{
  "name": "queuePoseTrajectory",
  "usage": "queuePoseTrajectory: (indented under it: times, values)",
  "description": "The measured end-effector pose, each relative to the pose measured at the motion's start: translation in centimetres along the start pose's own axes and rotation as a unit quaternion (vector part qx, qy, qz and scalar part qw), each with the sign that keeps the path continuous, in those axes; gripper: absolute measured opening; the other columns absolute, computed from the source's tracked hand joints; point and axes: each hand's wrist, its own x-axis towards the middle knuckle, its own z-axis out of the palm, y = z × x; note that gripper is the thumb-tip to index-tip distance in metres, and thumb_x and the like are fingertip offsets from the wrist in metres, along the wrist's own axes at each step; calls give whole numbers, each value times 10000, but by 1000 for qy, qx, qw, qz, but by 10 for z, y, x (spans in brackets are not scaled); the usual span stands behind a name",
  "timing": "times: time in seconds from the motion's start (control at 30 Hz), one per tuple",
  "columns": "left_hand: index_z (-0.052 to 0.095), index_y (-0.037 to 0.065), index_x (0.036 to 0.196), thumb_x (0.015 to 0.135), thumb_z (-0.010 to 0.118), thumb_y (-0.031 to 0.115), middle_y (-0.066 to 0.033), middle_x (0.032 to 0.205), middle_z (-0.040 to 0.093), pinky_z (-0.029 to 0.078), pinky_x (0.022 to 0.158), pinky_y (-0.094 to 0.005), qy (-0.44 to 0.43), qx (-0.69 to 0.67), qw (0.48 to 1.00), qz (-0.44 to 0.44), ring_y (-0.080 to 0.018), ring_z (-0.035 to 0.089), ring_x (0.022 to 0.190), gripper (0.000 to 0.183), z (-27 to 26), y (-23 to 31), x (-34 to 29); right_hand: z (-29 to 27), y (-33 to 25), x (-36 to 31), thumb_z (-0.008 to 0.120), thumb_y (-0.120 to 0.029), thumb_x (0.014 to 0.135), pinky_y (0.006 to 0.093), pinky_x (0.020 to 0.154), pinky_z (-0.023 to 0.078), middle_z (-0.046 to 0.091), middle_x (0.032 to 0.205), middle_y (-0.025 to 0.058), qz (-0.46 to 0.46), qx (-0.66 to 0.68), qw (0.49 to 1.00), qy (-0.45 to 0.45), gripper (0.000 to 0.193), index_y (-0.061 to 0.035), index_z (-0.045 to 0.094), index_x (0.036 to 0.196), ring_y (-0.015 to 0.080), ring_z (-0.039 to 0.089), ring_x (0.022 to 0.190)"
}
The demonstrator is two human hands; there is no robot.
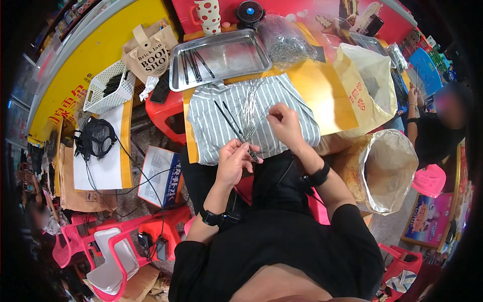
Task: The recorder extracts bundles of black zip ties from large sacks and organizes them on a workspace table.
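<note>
My left hand (234,160) is closed around several thin black sticks (232,121), whose far ends spread apart over a grey striped cloth (211,131). Beyond those fingers a bunch of thin silvery wires (249,108) fans away from me across the cloth; whether the left hand grips them too is unclear. To the right, my right hand (286,125) is raised above the cloth beside the wires. Its fingertips are pinched together, and anything between them is too small to make out. More black sticks (193,65) lie in a metal tray (229,40) past the cloth.
A clear plastic bag of silvery pieces (287,45) and a small black fan (250,12) stand behind the tray. At left are a white basket (108,90) and a black phone (161,88). At right stand large sacks (382,171); another person (437,121) sits beyond.
</note>
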Motion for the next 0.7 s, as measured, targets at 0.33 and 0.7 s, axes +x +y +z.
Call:
queuePoseTrajectory:
  times: [0.33,0.7]
  values:
    - [464,-16,1002,929,513,24,-152,895,610,550,492,-259,-19,7,1000,7,-254,681,721,97,-10,-1,-7,28,-5,47,542,27,675,476,735,475,635,817,262,13,-181,979,-91,245,22,577,918,434,616,814]
    - [462,-12,1028,918,521,13,-145,914,606,559,545,-271,-24,7,1000,3,-245,675,747,128,-9,1,-9,33,4,61,580,2,651,445,759,477,640,837,250,17,-192,976,-104,287,16,578,938,405,621,841]
